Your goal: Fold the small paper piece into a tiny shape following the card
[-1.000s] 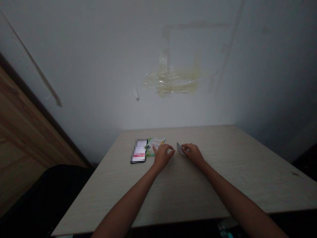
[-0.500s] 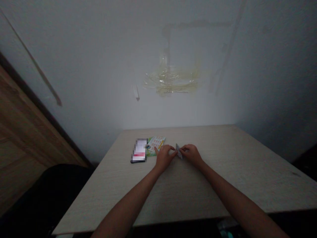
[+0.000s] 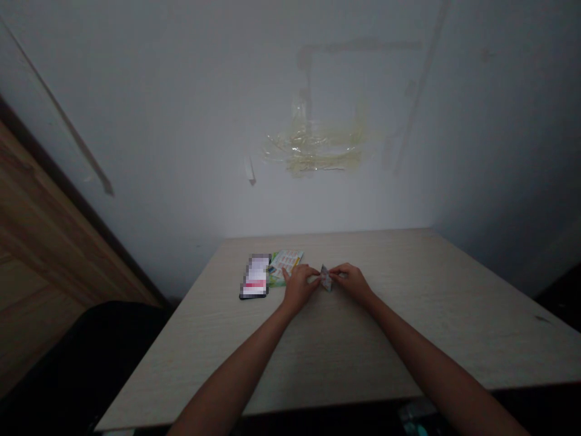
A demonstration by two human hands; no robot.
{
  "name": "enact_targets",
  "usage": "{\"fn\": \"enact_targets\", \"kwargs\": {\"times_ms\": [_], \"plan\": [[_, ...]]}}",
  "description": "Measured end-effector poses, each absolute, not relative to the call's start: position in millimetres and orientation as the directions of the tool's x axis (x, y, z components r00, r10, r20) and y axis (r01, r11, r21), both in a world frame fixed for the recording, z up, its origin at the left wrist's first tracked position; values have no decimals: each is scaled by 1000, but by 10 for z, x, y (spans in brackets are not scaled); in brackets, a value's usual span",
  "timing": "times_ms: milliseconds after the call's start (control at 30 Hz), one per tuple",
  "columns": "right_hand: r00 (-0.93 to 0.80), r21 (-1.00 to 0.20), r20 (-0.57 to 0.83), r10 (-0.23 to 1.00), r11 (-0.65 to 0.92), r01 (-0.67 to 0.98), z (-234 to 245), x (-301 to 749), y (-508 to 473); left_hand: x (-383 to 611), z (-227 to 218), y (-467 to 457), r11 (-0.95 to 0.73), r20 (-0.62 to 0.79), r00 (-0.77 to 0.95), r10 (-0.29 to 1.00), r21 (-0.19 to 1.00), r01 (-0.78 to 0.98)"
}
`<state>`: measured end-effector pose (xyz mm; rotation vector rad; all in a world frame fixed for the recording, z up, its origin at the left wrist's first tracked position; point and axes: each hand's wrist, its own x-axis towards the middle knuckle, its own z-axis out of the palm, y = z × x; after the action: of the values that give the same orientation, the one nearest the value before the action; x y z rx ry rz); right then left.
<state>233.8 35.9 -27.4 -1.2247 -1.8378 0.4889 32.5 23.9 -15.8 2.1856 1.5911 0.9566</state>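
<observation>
Between my two hands is a small folded piece of printed paper [image 3: 325,280], greyish and pointed at its top and bottom. My left hand [image 3: 299,286] pinches its left side with thumb and forefinger. On the opposite side, my right hand [image 3: 351,281] grips the paper's edge in a similar pinch. Beyond my left hand lies a green and white printed leaflet [image 3: 285,261], partly covered by that hand. A phone [image 3: 255,275] with a lit, pixelated screen rests against the leaflet's left side.
All of this is on a pale wooden table [image 3: 408,266], pushed up to a grey wall [image 3: 181,121] with clear tape [image 3: 318,148] stuck on it. A dark chair-like shape [image 3: 91,351] stands at the left, near wooden panelling [image 3: 40,254].
The folded paper has turned and opened out a little, so more of its printed face shows. Both hands stay nearly in place, with slight finger shifts.
</observation>
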Motion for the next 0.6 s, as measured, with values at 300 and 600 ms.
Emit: {"fn": "enact_targets", "kwargs": {"times_ms": [300,600], "plan": [[-180,-687,436,882,455,567,-307,2391,394,277,-139,280,-382,302,253,919,521,763],[-272,-591,460,846,520,617,-363,2477,486,196,-124,335,-427,286,325,901,463,777]]}}
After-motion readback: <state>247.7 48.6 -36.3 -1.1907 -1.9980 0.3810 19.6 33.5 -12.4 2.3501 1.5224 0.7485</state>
